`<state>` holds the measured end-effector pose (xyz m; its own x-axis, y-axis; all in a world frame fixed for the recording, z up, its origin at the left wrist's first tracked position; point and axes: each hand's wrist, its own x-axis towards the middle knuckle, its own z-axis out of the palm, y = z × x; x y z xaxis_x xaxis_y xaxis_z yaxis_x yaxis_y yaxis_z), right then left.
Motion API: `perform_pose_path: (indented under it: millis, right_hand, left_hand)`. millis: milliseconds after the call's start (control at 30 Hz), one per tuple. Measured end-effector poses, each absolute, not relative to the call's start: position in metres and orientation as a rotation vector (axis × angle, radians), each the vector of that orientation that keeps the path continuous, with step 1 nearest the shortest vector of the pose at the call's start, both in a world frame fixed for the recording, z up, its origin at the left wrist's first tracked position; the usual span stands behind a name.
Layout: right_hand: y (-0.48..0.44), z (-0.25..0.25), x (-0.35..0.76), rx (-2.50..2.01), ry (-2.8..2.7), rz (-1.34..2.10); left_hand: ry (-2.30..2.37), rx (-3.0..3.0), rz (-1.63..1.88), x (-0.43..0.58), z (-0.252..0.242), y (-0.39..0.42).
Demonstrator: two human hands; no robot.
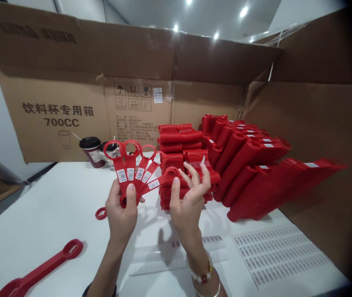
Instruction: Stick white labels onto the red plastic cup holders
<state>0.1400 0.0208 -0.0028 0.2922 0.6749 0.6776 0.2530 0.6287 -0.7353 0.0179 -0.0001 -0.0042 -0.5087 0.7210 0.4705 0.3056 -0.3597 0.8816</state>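
Observation:
My left hand [122, 210] is closed on the bottom ends of several flat red plastic handles [132, 167], spread out like a fan. Each has a ring at the top and a white barcode sticker on its shaft. My right hand [188, 196] is raised beside the fan with fingers apart. Its thumb and forefinger touch the ring of the rightmost handle [163, 178]. A small white sticker [202, 160] sits on a raised fingertip of this hand.
Big stacks of red handles [250, 165] lie behind my hands on the white table [55, 206]. A loose handle [40, 270] lies front left. Barcode sticker sheets [281, 251] lie front right. Two cups [92, 151] stand by the cardboard boxes [71, 103] walling the table.

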Motion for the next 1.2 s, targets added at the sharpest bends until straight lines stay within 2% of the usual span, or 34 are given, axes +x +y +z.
perform_pose_path:
  millis: [233,400,800,1033,1200]
  right_hand:
    - [0.023,-0.005,0.144,-0.892,-1.235,0.541]
    - [0.027,-0.003,0.148,-0.761,-1.18,0.599]
    - [0.032,0.005,0.157,-0.452,-1.218,0.815]
    - [0.03,0.001,0.153,-0.673,-1.137,0.82]
    - [0.028,0.0,0.149,-0.891,-1.282,0.907]
  left_hand:
    - [1.549,1.569,1.806,0.018,-0.003,-0.005]
    - [1.355,1.76,1.552,0.005,-0.005,-0.001]
    - [1.267,1.543,1.443,-0.002,-0.009,0.006]
    - [1.305,1.335,1.589,0.0,-0.013,0.015]
    - [1.322,1.363,1.637,0.001,-0.015,0.014]
